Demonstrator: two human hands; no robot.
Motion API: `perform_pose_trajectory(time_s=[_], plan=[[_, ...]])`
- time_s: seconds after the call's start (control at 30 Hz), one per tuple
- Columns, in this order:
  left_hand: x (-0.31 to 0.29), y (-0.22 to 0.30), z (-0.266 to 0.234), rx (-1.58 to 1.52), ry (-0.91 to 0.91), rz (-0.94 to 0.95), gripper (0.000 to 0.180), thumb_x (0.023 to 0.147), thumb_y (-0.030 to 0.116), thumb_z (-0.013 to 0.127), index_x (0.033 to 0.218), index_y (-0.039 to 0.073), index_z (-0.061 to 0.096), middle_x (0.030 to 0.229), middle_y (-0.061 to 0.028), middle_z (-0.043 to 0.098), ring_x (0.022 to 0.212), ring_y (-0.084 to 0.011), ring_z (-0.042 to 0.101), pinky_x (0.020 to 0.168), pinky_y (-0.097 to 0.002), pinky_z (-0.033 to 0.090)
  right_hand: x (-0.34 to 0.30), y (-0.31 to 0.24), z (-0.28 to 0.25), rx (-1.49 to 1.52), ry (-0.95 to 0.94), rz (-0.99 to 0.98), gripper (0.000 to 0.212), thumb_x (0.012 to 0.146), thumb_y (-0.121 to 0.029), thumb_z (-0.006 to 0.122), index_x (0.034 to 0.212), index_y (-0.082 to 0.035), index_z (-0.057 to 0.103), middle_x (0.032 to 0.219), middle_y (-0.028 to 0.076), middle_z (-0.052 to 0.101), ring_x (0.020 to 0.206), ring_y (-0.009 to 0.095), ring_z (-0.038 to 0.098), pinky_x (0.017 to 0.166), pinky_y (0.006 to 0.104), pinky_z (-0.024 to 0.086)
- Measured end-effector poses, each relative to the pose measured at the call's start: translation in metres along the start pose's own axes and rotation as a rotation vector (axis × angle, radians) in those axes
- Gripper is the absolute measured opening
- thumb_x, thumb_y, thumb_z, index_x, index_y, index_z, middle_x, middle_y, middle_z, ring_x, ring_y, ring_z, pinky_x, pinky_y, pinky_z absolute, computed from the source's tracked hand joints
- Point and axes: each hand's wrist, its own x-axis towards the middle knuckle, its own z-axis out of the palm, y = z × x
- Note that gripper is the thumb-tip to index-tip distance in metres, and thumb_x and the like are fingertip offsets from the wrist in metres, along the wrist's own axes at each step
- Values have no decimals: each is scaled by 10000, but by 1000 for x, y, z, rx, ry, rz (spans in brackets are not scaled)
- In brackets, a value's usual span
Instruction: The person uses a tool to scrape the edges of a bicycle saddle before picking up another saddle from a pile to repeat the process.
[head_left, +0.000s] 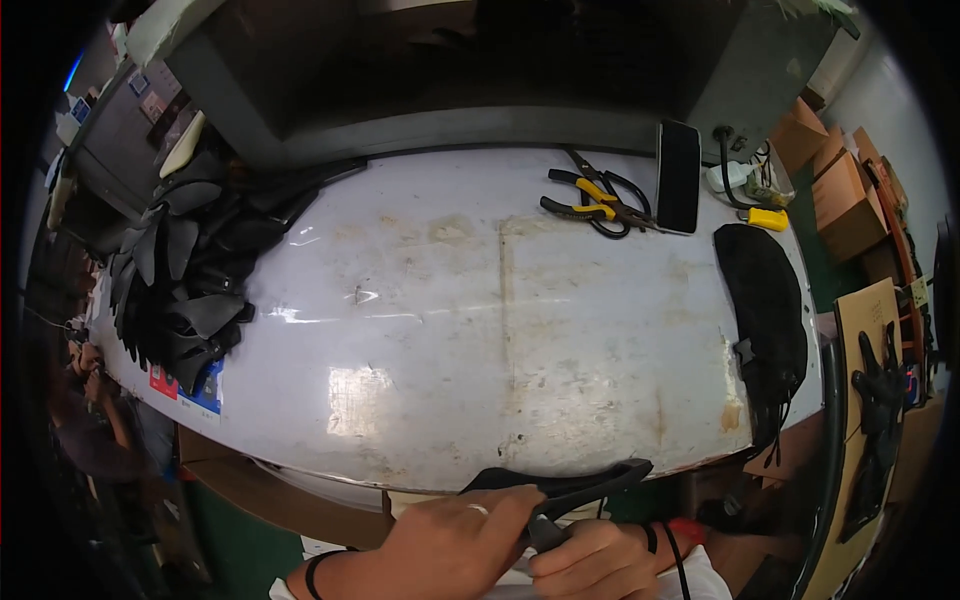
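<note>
At the table's near edge I hold a black, long, curved rubber-like piece (590,488) in both hands. Over its left part lies my left hand (460,540), fingers bent around it and a ring on one finger. My right hand (597,562) is closed just beside it, thumb and fingers around a dark grey end. Whether that end belongs to the same piece cannot be told. A heap of similar black curved pieces (190,260) rests on the left side of the white table (430,300).
Yellow-and-black pliers (585,200), scissors (622,190) and a phone (678,178) lie at the back right. A black pouch (762,310) occupies the right edge. Behind stands a grey metal housing (420,130). Cardboard boxes (848,205) are stacked right; another person (100,410) is at left.
</note>
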Motion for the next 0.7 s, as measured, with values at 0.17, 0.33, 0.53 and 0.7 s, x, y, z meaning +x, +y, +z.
perform_pose_trajectory(time_s=[0.17, 0.33, 0.53, 0.7], plan=[[-10, -5, 7, 75, -42, -11, 309, 820, 31, 733, 1108, -6, 627, 657, -153, 585, 536, -349, 594, 498, -444, 459, 10, 2, -11, 200, -11, 76, 258, 951, -167, 732, 833, 25, 607, 723, 156, 639, 617, 293, 640, 591, 446, 566], [-24, -2, -17, 420, 117, -104, 259, 855, 120, 820, 808, 39, 578, 604, -123, 567, 480, -307, 567, 466, -393, 437, 9, -5, -9, 383, 140, 74, 279, 946, -188, 761, 933, 37, 597, 748, 141, 611, 627, 284, 605, 580, 440, 550], [-25, -5, -14, 233, 127, -238, 190, 892, 105, 789, 885, 12, 623, 592, -120, 605, 474, -308, 592, 460, -372, 445, 4, 3, -4, 250, 123, 170, 327, 939, -264, 782, 912, 24, 629, 856, 124, 621, 726, 295, 642, 681, 466, 588], [-24, -16, -14, -113, 88, -226, 277, 925, 113, 741, 1178, 11, 695, 744, -183, 683, 583, -353, 645, 547, -392, 500, 2, 10, 8, 217, 19, 117, 260, 941, -195, 756, 865, 33, 655, 821, 134, 630, 715, 301, 651, 727, 479, 606]])
